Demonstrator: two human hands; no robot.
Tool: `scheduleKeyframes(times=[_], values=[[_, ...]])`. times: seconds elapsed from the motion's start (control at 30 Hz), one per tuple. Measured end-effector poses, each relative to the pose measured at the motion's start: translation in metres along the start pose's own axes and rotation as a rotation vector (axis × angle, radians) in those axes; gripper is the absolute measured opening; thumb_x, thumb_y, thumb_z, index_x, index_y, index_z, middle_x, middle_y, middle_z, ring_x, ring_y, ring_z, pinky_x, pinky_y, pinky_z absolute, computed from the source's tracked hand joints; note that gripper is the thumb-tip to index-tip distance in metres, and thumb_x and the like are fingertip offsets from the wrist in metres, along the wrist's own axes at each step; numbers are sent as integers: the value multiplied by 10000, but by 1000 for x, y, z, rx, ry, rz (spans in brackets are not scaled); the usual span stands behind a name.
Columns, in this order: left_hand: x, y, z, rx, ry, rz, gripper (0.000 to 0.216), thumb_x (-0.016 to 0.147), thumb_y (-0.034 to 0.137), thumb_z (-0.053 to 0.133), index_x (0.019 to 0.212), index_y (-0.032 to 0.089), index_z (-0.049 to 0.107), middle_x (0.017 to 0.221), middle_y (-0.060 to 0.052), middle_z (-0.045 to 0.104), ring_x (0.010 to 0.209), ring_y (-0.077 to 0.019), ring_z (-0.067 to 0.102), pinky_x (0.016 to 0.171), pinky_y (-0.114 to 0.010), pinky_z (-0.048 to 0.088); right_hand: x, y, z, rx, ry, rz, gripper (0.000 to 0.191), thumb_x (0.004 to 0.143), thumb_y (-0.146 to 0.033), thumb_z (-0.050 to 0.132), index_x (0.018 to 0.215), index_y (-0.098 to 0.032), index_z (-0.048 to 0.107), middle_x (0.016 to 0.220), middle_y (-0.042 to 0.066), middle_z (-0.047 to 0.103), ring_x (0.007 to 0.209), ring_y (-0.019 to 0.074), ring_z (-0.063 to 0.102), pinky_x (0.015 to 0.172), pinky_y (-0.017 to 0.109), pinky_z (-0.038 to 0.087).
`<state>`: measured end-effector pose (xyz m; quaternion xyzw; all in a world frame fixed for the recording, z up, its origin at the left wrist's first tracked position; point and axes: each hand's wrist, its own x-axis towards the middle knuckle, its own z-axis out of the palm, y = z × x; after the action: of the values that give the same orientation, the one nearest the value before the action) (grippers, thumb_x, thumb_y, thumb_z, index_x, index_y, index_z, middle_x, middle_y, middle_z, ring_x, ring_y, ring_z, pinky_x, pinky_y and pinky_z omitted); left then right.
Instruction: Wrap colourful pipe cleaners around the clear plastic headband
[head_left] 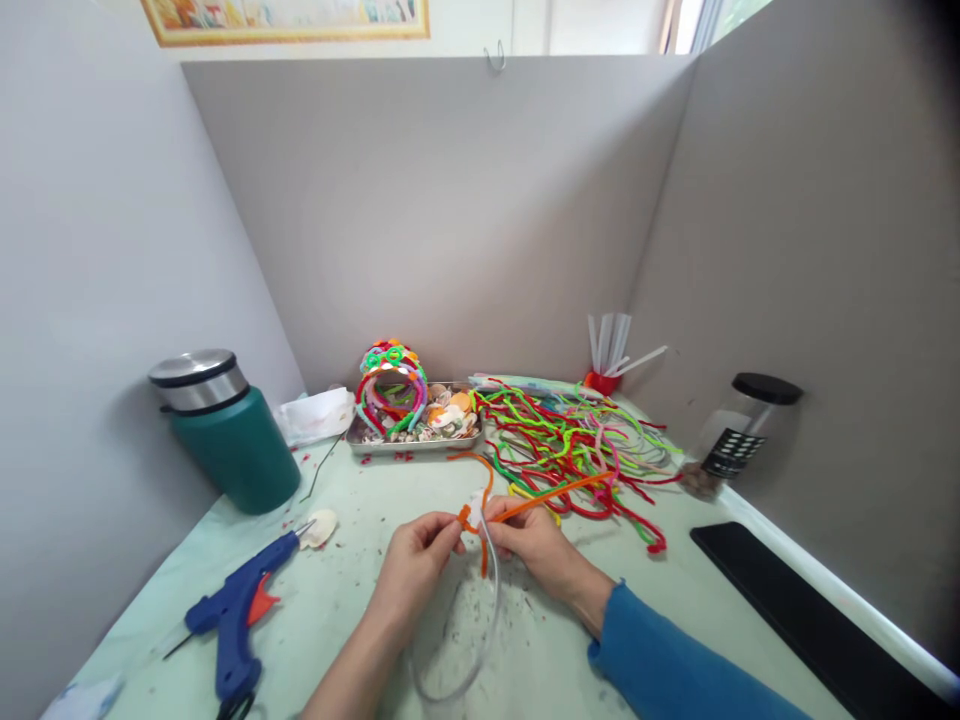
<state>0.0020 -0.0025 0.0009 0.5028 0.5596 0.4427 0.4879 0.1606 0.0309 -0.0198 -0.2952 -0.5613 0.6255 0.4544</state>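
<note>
Close together over the middle of the table, my two hands work at an orange pipe cleaner. My left hand pinches a short bent orange end between thumb and fingertips. In my right hand, thumb and fingers close on the pipe cleaner where it crosses a thin grey-white headband. The headband's loop hangs down toward me between my forearms. Other orange strands curl up behind and below the fingers. A small white piece shows between the hands; its kind is unclear.
Left are a blue glue gun and green bottle. Behind stands a metal tray with decorated headbands. Loose pipe cleaners pile right of it, near a red cup of white sticks, jar and black strip.
</note>
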Motion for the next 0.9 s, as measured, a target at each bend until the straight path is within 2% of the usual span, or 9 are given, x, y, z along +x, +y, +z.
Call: scheduleKeyframes(times=[0.17, 0.33, 0.43, 0.5, 0.63, 0.73, 0.9], values=[[0, -1, -1, -110, -28, -25, 380, 629, 484, 638, 730, 118, 623, 531, 45, 482, 386, -30, 248, 380, -184, 168, 1, -2, 4, 9, 23, 8, 208, 667, -320, 691, 651, -149, 573, 581, -44, 434, 502, 72, 353, 470, 208, 254], [2, -3, 0, -103, -19, -61, 364, 646, 479, 609, 736, 126, 614, 420, 88, 348, 346, -37, 232, 357, -182, 160, 0, 0, 5, -124, 32, -81, 132, 682, -282, 675, 657, -160, 629, 640, -15, 484, 587, 107, 436, 533, 231, 332], [3, -5, 0, -23, 0, -42, 340, 683, 440, 577, 801, 126, 635, 500, 57, 465, 355, -37, 270, 358, -177, 182, 0, 2, 5, -220, 13, -159, 94, 721, -260, 638, 723, -181, 689, 700, 20, 551, 703, 153, 498, 632, 267, 384], [3, -6, 0, 72, 13, 28, 308, 718, 392, 547, 833, 132, 663, 559, 27, 539, 392, -56, 354, 387, -181, 252, 1, 3, 4, -235, 12, -174, 97, 728, -255, 632, 747, -192, 705, 704, 25, 569, 734, 166, 514, 675, 285, 398], [-1, -6, 0, 332, 61, 242, 258, 765, 293, 499, 855, 168, 706, 701, -36, 664, 640, -149, 562, 609, -228, 408, 2, 5, 4, -204, -8, -138, 107, 721, -270, 639, 739, -194, 712, 667, 12, 564, 673, 149, 507, 634, 274, 401], [-2, -5, 0, 434, 96, 334, 257, 767, 259, 492, 888, 194, 709, 806, -57, 687, 716, -170, 585, 680, -247, 419, 2, 6, 4, -176, -20, -96, 124, 716, -284, 639, 722, -180, 708, 632, 1, 544, 600, 125, 476, 560, 250, 380], [-3, -6, 1, 523, 103, 339, 269, 759, 265, 502, 925, 214, 707, 751, -48, 679, 675, -157, 580, 643, -229, 412, 0, 4, 4, -163, 8, -86, 123, 703, -276, 651, 681, -161, 692, 579, -18, 492, 566, 102, 447, 529, 225, 358]])
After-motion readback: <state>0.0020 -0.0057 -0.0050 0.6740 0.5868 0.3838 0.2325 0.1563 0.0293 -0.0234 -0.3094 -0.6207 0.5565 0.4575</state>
